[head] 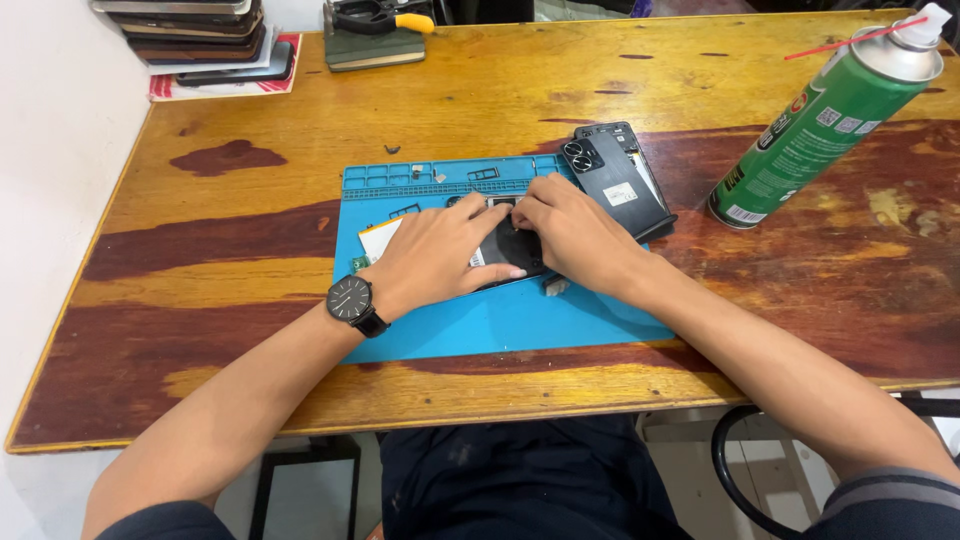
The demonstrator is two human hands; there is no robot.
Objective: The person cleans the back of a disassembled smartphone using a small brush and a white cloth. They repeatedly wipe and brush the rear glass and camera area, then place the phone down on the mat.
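Two hands meet over one small dark device at the middle of the blue repair mat [500,320], and that is where we look first. Our left hand [440,255] lies across the opened phone [512,250], fingers pressed flat along its near edge with the thumb tucked underneath. Our right hand [575,235] comes in from the other side, its fingertips bunched together at the phone's top corner as if pinching something small there; whether anything sits between those fingertips we cannot tell, since the knuckles hide it.

We judge the phone to be light, thin and stiff, with a smooth dark face that would slip under dry fingers. With its cover off it looks fragile, so the safe hold would be along the long edges, not the exposed middle.

The phone rests on the mat, directly under both hands, mostly covered by them, with only a dark patch showing between the two. Just behind the right hand, a detached back cover [615,180] with camera rings lies tilted, half on the mat and half on the worktop [250,230]. A green spray can [825,120] with a red straw leans well off to the right. A black wristwatch [352,300] sits on our left wrist.
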